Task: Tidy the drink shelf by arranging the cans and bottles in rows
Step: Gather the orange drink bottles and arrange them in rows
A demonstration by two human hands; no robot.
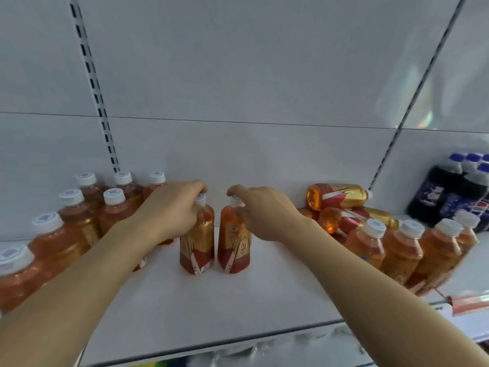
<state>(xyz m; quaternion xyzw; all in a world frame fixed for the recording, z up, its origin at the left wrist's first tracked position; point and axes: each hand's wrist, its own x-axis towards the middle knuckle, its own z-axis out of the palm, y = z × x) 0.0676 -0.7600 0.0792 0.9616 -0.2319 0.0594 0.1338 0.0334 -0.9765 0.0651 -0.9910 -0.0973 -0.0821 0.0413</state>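
Two orange tea bottles with red and gold labels stand upright side by side in the middle of the white shelf (211,308). My left hand (173,207) grips the neck and cap of the left bottle (197,245). My right hand (264,211) wraps the top of the right bottle (234,247). Rows of the same bottles (79,221) stand upright at the left. Further upright bottles (402,247) form a line at the right, and behind them several bottles (338,196) lie on their sides in a pile.
Dark cola bottles with blue caps (455,192) stand at the far right beyond a slotted upright. The shelf's back panel (238,154) is close behind the bottles. A red price tag (468,301) hangs on the front rail at the right.
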